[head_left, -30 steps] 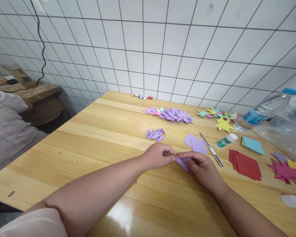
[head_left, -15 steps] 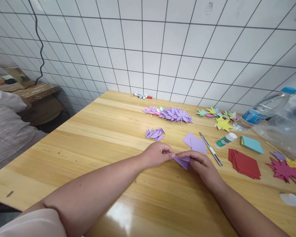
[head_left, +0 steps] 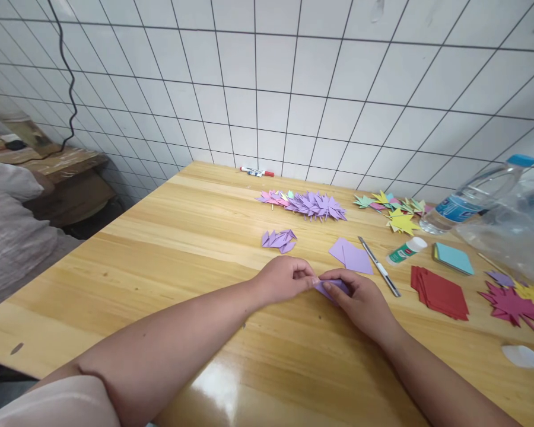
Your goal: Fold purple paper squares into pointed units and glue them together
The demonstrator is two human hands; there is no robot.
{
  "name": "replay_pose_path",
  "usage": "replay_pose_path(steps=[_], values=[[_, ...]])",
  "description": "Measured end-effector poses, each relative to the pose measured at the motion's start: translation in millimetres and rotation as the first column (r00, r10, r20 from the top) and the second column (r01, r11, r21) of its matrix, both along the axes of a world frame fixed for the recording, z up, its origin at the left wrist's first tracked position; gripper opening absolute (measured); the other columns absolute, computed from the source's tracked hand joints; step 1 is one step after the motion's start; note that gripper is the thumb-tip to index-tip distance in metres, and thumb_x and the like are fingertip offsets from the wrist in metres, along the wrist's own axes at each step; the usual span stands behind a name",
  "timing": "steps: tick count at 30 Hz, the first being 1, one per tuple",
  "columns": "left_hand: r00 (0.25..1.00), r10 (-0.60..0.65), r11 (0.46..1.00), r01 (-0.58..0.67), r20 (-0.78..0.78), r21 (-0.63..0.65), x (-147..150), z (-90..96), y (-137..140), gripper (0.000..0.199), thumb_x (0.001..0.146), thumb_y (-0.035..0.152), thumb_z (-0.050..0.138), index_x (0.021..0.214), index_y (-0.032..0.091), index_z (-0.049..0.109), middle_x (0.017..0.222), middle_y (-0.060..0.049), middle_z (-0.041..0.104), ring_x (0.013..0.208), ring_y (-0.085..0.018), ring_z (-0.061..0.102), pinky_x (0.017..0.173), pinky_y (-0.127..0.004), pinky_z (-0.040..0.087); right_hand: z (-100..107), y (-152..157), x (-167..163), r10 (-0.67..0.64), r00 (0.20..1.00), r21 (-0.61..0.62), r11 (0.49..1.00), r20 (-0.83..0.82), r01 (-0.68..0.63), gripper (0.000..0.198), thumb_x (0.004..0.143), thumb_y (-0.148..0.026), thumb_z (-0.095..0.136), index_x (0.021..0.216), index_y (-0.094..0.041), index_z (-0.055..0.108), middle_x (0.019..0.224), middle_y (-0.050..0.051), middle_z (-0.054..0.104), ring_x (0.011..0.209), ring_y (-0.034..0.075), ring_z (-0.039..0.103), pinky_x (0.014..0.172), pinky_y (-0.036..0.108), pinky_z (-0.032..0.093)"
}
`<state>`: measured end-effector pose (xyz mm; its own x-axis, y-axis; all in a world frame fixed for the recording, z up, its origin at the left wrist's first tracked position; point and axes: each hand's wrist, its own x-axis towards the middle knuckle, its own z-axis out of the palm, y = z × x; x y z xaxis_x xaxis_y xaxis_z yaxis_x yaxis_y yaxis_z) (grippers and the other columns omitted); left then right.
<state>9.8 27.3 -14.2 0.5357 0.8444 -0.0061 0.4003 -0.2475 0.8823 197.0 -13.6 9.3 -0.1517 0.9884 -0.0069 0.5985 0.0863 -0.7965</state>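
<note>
1. Your left hand (head_left: 285,279) pinches the left end of a purple paper (head_left: 324,290) between thumb and fingers.
2. Your right hand (head_left: 360,296) has the same paper at its other end, thumb on the near face, fingers along the far edge; the grip is nearly closed, only the paper's thickness between.
3. That paper lies between your two hands, low over the table (head_left: 182,249); you cannot tell whether it touches the wood.
4. Just beyond your left hand sit folded purple pieces (head_left: 278,240).
5. Beyond your right hand lie flat purple sheets (head_left: 357,259), with a knife (head_left: 380,267) just beside them, then a glue stick (head_left: 403,253) and red paper (head_left: 440,295).
</note>
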Motion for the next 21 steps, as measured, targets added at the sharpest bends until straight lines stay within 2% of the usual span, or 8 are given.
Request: replay_pose_path(steps=[4,8,11,14,17,21], values=[[0.999,-0.009,1.000,0.010,-0.039,0.025,-0.6,-1.1,0.5,0.029,0.080,0.041,0.049,0.076,0.017,0.066,0.068,-0.001,0.065,0.062,-0.012,0.056,0.055,-0.019,0.038,0.1,-0.5,-0.7,-0.018,0.999,0.002,1.000,0.028,0.018,0.022,0.079,-0.036,0.053,0.088,-0.023,0.068,0.089,0.003,0.070,0.080,0.019,0.063,0.072,0.030,0.047],[0.998,-0.029,0.999,0.030,-0.057,0.028,-1.6,2.1,1.6,0.041,0.084,0.044,0.041,0.066,0.016,0.064,0.063,-0.001,0.064,0.057,-0.011,0.053,0.054,-0.020,0.038,0.7,0.1,-0.4,-0.029,0.999,0.020,0.999,0.035,0.028,0.022,0.080,-0.035,0.052,0.088,-0.023,0.068,0.089,0.003,0.070,0.079,0.019,0.062,0.072,0.030,0.047],[1.000,-0.019,1.000,0.019,-0.002,0.005,-1.0,5.2,1.9,0.044,0.086,0.049,0.037,0.077,0.016,0.066,0.069,-0.002,0.066,0.060,-0.011,0.054,0.055,-0.020,0.038,1.3,0.4,0.3,-0.033,0.999,0.039,0.999,0.041,0.031,0.022,0.080,-0.034,0.052,0.088,-0.022,0.068,0.087,0.003,0.071,0.077,0.019,0.062,0.070,0.029,0.047],[0.999,0.009,0.999,-0.007,0.048,-0.041,0.3,5.0,2.0,0.041,0.078,0.053,0.049,0.087,0.016,0.065,0.075,-0.002,0.066,0.064,-0.011,0.055,0.055,-0.019,0.040,1.1,0.5,1.1,-0.038,0.998,0.057,0.998,0.060,0.035,0.022,0.079,-0.034,0.052,0.087,-0.022,0.068,0.087,0.003,0.071,0.077,0.019,0.062,0.071,0.030,0.047],[0.999,-0.008,0.997,0.011,0.033,-0.072,0.0,3.1,2.6,0.037,0.071,0.050,0.059,0.080,0.015,0.066,0.072,-0.002,0.066,0.061,-0.011,0.054,0.054,-0.019,0.039,-0.2,0.4,1.7,-0.042,0.996,0.079,0.996,0.074,0.036,0.022,0.079,-0.034,0.052,0.086,-0.022,0.069,0.087,0.003,0.071,0.078,0.019,0.063,0.070,0.029,0.047],[0.997,-0.076,0.992,0.076,-0.002,-0.100,-2.9,4.7,4.3,0.040,0.078,0.049,0.050,0.073,0.013,0.067,0.066,-0.002,0.065,0.056,-0.010,0.052,0.052,-0.019,0.038,-1.8,0.1,1.9,-0.015,0.996,0.104,0.995,0.089,0.005,0.020,0.080,-0.032,0.052,0.087,-0.024,0.068,0.088,0.002,0.070,0.080,0.018,0.063,0.072,0.028,0.048]])
